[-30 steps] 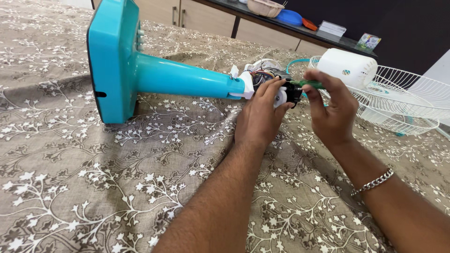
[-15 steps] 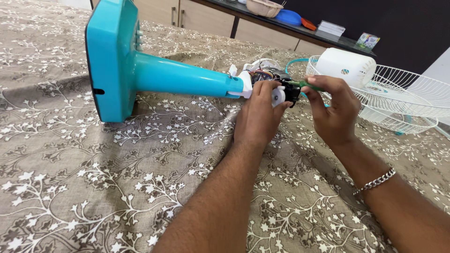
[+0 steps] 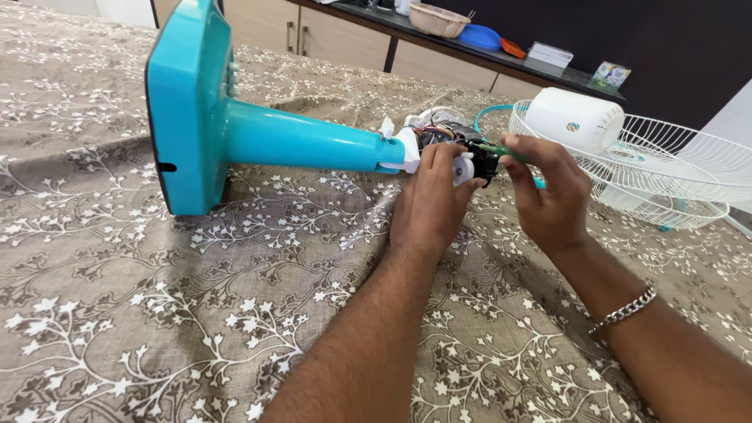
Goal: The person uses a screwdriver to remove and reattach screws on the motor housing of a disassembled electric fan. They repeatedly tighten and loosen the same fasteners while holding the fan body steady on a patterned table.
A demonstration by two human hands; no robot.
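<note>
One floral brown tablecloth (image 3: 157, 313), dark counter (image 3: 470, 55) behind.

Glossy, smooth turquoise plastic is seen on the fan stand (image 3: 258, 137). At three o'clock, white coated wire forms the fan guard (image 3: 666, 168). Matt patterned cloth covers the table (image 3: 157, 313); a metal bracelet (image 3: 623, 311) is worn.

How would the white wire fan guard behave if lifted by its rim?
The white wire guard is thin open wire, so probably light for its size and slightly springy. The white motor cover sitting in it looks loose and could roll or slide out.
</note>
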